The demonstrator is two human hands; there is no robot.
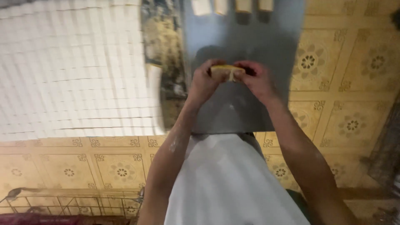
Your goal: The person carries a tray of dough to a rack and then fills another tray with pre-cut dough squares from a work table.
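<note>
Patterned floor tiles [354, 121], wire rack [71, 204]

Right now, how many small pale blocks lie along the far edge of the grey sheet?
4, side by side at the grey sheet's top edge: far-left block, second block, third block, right block. The frame crops them; more may be hidden.

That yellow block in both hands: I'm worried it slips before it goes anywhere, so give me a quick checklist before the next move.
1. Left hand on the yellow block: ok.
2. Right hand on it too: ok.
3. Block held over the grey metal sheet: ok.
4. Row of pale blocks at the sheet's far edge apart from the hands: ok.
5. Block whole underneath: cannot tell, hidden and blurred.
</note>
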